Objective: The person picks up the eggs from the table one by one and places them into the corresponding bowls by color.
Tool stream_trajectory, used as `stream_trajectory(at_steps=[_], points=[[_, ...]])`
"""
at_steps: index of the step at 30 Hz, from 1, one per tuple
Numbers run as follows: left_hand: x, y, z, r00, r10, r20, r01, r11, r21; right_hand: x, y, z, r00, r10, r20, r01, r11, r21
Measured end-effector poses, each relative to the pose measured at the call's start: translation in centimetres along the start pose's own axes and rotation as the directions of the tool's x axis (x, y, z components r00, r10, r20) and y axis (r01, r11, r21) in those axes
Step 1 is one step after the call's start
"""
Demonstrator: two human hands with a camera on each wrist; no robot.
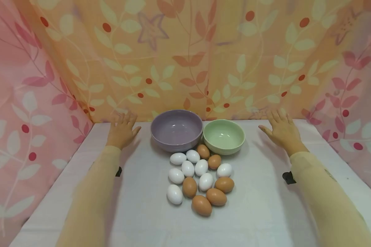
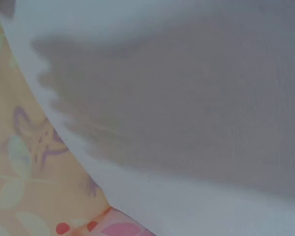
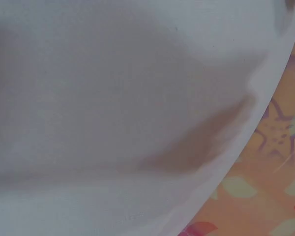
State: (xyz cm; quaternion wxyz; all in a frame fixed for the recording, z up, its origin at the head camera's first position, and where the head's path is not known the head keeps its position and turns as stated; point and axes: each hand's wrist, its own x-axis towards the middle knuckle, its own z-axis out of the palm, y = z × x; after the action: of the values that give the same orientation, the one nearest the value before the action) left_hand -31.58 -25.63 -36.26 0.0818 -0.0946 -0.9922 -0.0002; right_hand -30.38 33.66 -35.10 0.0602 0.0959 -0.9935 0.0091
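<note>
In the head view the left hand [image 1: 122, 132] is spread, palm down, left of a purple bowl [image 1: 177, 132], holding nothing. The right hand [image 1: 282, 133], also with straight, spread fingers, is to the right of a green bowl [image 1: 224, 136] and holds nothing. The bowls stand side by side, with no eggs visible inside. In front of them lie several white eggs [image 1: 176, 175] and several brown eggs [image 1: 202, 205] in a loose group. The wrist views show mostly the hands' shadows on the cloth.
A white cloth [image 1: 142, 219] covers the table. Orange patterned fabric [image 1: 160, 68] hangs along its back edge, with pink patterned fabric [image 1: 18, 103] at the left and more at the right. Small black objects are at both wrists.
</note>
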Motion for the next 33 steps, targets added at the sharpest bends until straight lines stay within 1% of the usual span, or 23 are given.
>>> stream_trajectory(at_steps=[5, 11, 13, 16, 20, 24, 27, 33], points=[[-0.3, -0.2, -0.2, 1.0, 0.017, -0.018, -0.017, 1.0, -0.004, -0.3, -0.4, -0.2, 1.0, -0.018, 0.004, 0.018, 1.0, 0.018], [-0.5, -0.2, -0.7, 0.998, 0.046, -0.041, -0.046, 0.999, 0.014, -0.7, -1.0, -0.5, 0.999, -0.054, -0.001, 0.054, 0.998, 0.024], [-0.5, -0.1, -0.8, 0.998, 0.051, -0.039, -0.05, 0.998, 0.023, -0.8, -1.2, -0.4, 0.998, -0.06, 0.0, 0.06, 0.998, 0.023], [-0.6, 0.0, -1.0, 0.998, 0.053, -0.023, -0.053, 0.999, 0.008, -0.9, -1.5, -0.1, 0.997, -0.071, -0.005, 0.071, 0.997, 0.033], [-0.9, 0.3, -1.2, 0.998, 0.06, 0.006, -0.06, 0.998, -0.009, -1.1, -2.1, 0.3, 0.993, -0.116, -0.039, 0.117, 0.992, 0.038], [-1.2, 0.7, -1.4, 0.997, 0.078, -0.001, -0.078, 0.997, 0.0, -1.5, -2.7, 0.6, 0.983, -0.164, -0.087, 0.168, 0.985, 0.041], [-1.3, 0.9, -1.5, 0.996, 0.087, -0.017, -0.087, 0.996, 0.007, -1.6, -2.9, 0.6, 0.977, -0.182, -0.108, 0.188, 0.981, 0.046], [-1.2, 1.2, -1.7, 0.996, 0.09, -0.002, -0.09, 0.996, -0.009, -1.6, -2.9, 0.6, 0.972, -0.196, -0.128, 0.204, 0.978, 0.049]])
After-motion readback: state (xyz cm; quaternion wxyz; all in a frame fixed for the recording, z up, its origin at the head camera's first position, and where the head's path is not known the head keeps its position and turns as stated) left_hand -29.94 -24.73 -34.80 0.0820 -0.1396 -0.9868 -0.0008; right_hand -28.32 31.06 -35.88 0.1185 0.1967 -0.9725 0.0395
